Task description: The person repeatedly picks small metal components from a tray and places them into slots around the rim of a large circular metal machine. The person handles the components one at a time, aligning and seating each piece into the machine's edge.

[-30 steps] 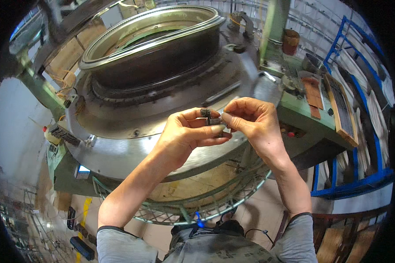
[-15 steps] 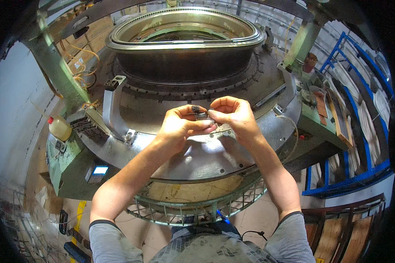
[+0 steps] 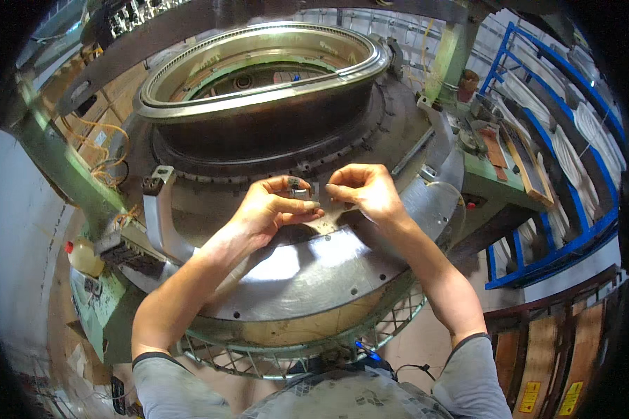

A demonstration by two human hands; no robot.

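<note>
Shifting away from the left hand [image 3: 258, 209] since the earlier frame, the right hand [image 3: 372, 194] is hovering just beside it, thumb and forefinger drawing together; whether they are pinching anything, I cannot tell. The left grip is grasping a small metal fitting [image 3: 300, 195] above the polished steel ring plate [image 3: 314, 269], before a large metal cylinder [image 3: 272, 126].
</note>
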